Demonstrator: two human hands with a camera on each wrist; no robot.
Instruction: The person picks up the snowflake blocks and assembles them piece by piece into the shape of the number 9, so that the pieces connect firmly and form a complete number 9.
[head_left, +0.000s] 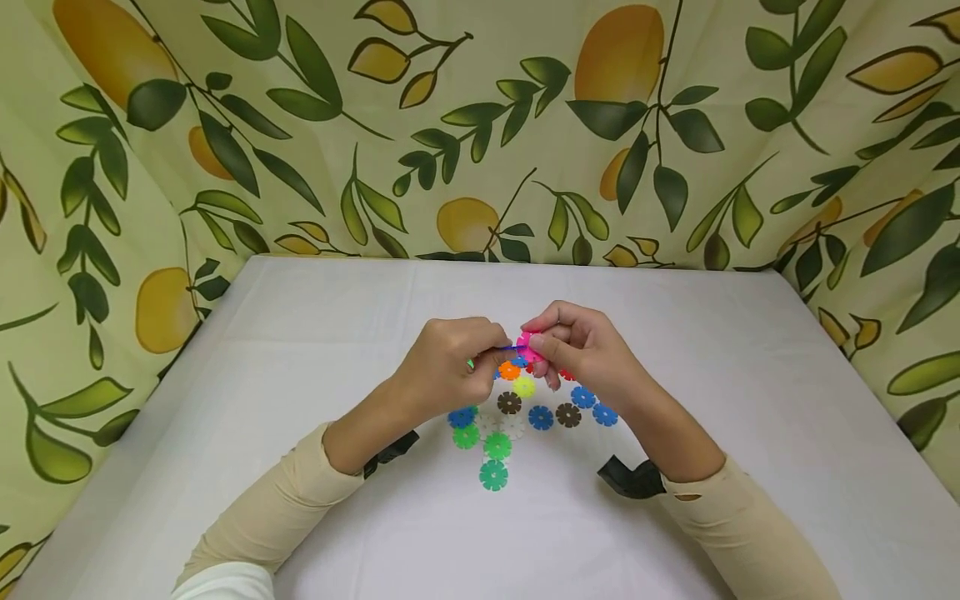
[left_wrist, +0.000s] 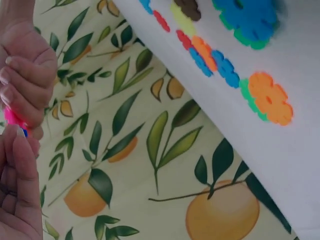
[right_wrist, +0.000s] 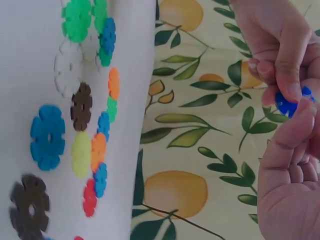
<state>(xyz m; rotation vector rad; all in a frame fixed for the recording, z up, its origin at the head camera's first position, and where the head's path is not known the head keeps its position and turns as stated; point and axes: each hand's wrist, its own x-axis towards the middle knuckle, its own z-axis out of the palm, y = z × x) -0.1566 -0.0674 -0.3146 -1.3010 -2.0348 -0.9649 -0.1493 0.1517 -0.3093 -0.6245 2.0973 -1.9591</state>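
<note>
My left hand (head_left: 459, 360) pinches a dark blue notched disc (right_wrist: 286, 106), which looks edge-on in the head view. Close beside it, my right hand (head_left: 588, 348) holds a pink notched disc (head_left: 531, 350) between thumb and fingers. The two discs meet at their edges above the table; whether their slots are joined cannot be told. Fingers cover much of both. In the left wrist view only a bit of the pink disc (left_wrist: 16, 119) shows between the hands. Below lie loose notched discs, among them an orange one (head_left: 509, 371) and a yellow one (head_left: 524, 387).
Several more discs lie on the white-covered table (head_left: 337, 308), including a brown disc (head_left: 567, 415), a blue disc (head_left: 541, 417), a clear disc (right_wrist: 68, 69) and a green disc (head_left: 493, 476). Some overlap. A fruit-patterned curtain (head_left: 480, 167) hangs behind and at both sides.
</note>
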